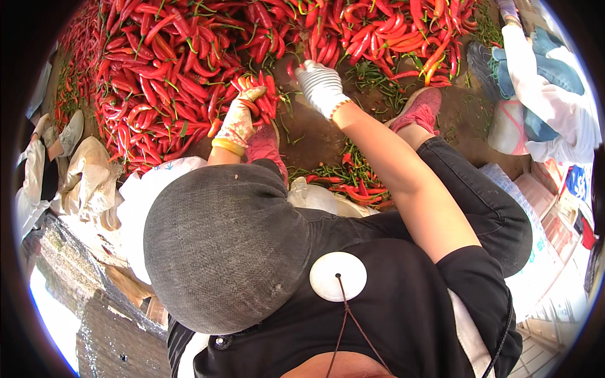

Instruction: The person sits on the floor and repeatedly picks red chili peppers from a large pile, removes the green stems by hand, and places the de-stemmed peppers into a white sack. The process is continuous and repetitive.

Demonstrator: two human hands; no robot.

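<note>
My left hand (242,113), in a flower-patterned glove with a yellow bangle at the wrist, grips a bunch of red chili peppers (268,97). It is beside the large heap of red chili peppers (156,90), just above my left pink shoe (265,146). To its right, my right hand (322,87) wears a white and grey striped glove. Its fingers are curled around one end of a single blurred red chili pepper (291,71); the grip itself is partly hidden. Below this hand is bare brown ground (307,137) strewn with green stems.
Green stem scraps (383,85) lie by my right pink shoe (418,111). More stems and peppers (361,182) are between my legs. A person in a white sleeve (534,80) sits at right, near a white bucket (508,125). Another person's shoe (72,132) and a pale sack (90,182) are at left.
</note>
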